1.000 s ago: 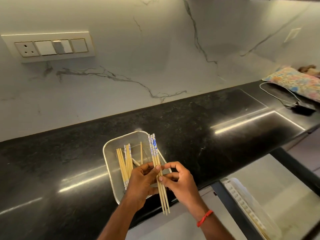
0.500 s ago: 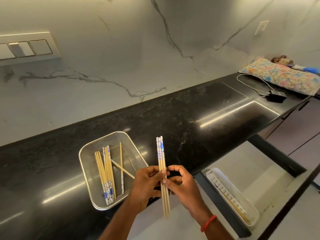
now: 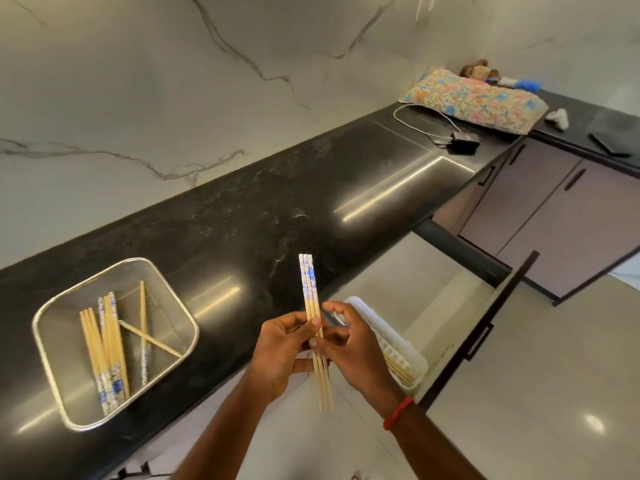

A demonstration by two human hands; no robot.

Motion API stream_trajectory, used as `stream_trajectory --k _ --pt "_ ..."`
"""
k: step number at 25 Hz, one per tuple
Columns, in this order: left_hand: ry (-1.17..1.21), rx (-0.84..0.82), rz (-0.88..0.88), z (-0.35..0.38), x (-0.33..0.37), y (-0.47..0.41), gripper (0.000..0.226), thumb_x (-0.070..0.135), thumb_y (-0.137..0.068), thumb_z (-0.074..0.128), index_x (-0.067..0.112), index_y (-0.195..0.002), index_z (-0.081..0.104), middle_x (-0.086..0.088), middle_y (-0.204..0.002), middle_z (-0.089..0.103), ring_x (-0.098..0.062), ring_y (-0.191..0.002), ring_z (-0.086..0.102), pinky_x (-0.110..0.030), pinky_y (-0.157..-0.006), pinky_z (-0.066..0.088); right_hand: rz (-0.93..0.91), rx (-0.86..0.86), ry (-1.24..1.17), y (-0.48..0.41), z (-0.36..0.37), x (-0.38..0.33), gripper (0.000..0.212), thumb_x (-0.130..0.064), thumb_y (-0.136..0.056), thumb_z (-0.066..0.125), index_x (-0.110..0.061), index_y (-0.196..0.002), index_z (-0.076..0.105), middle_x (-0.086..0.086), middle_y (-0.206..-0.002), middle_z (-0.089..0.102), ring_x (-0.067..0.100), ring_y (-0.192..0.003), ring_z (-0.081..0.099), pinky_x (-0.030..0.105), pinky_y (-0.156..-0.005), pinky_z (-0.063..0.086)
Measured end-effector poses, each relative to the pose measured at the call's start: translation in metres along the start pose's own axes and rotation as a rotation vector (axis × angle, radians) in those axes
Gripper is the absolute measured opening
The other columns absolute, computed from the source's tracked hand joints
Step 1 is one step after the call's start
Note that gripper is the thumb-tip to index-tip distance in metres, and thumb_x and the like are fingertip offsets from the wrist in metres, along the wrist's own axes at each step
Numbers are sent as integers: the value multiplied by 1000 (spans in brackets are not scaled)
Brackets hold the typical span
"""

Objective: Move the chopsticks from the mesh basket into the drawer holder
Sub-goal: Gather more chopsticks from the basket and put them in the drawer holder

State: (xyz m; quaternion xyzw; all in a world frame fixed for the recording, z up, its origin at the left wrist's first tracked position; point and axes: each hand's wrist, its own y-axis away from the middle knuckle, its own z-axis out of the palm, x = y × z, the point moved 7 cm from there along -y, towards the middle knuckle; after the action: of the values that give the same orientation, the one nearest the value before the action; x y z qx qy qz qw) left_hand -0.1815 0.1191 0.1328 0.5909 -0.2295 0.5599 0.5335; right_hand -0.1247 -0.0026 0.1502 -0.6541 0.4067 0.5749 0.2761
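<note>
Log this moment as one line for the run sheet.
both hands grip chopstick bundle upright | over open drawer | white holder below | more chopsticks left in mesh basket

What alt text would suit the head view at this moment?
Both hands, left hand and right hand, pinch a small bundle of chopsticks upright above the open drawer, next to its white holder. More chopsticks lie in the mesh basket on the black counter to the left.

No legible text, label, brand, number or sign found on any surface in the head view.
</note>
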Motion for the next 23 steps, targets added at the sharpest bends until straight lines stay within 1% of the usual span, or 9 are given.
stream_trajectory --k 2,5,6,9,12,16,19,21,23 --pt "-11 -13 -27 21 -12 -1 14 20 -94 67 13 -99 78 -20 -93 79 -36 -87 78 -46 -68 64 20 34 4 5 -20 10 51 -18 -84 77 -49 -117 53 -20 -102 72 3 -90 73 23 -66 62" --pt "-30 -16 -94 46 -32 -3 12 20 -93 70 13 -97 79 -17 -90 80 -34 -84 78 -42 -64 64 85 49 6 13 -46 29 51 -14 -85 76 -32 -127 54 -3 -109 74 15 -87 75 41 -72 64" --pt "-46 -10 -116 53 -39 -3 12 20 -93 69 13 -98 78 -15 -89 80 -32 -83 79 -41 -63 64 116 39 14 15 -54 36 50 -13 -85 76 -29 -127 54 0 -110 74 16 -87 75 42 -74 64" --pt "-84 18 -153 70 -57 -3 14 21 -94 69 13 -101 78 -12 -87 80 -31 -81 79 -40 -61 64 184 -6 33 18 -71 53 51 -13 -85 75 -33 -125 52 4 -113 73 18 -92 74 43 -78 63" --pt "-82 45 -156 81 -66 -3 15 22 -95 68 14 -101 78 -12 -90 81 -29 -83 79 -41 -64 65 168 -34 48 18 -81 57 50 -16 -84 76 -41 -120 50 -3 -117 70 15 -97 72 37 -80 62" --pt "-31 75 -157 92 -73 -2 14 21 -95 67 16 -99 80 -13 -92 80 -30 -86 79 -43 -66 65 182 -90 14 14 -90 67 50 -14 -85 75 -36 -123 51 1 -116 72 16 -95 74 41 -81 62" --pt "-17 119 -149 99 -77 -3 16 23 -93 69 19 -106 77 -10 -96 80 -29 -88 79 -45 -69 65 179 -146 13 4 -102 73 57 -16 -81 79 -29 -130 53 1 -106 76 11 -91 75 27 -73 62" --pt "-31 156 -151 102 -79 -4 24 29 -91 71 22 -115 71 -4 -104 79 -26 -94 77 -41 -70 65 162 -117 41 -7 -119 75 58 -14 -79 81 -30 -128 54 -2 -102 76 9 -88 75 20 -69 60" --pt "-53 175 -151 104 -81 -6 26 33 -92 69 22 -116 68 1 -109 76 -21 -98 75 -34 -70 64 107 -42 149 -23 -139 78 54 -10 -79 80 -28 -124 57 -7 -98 75 3 -81 74 14 -68 58"
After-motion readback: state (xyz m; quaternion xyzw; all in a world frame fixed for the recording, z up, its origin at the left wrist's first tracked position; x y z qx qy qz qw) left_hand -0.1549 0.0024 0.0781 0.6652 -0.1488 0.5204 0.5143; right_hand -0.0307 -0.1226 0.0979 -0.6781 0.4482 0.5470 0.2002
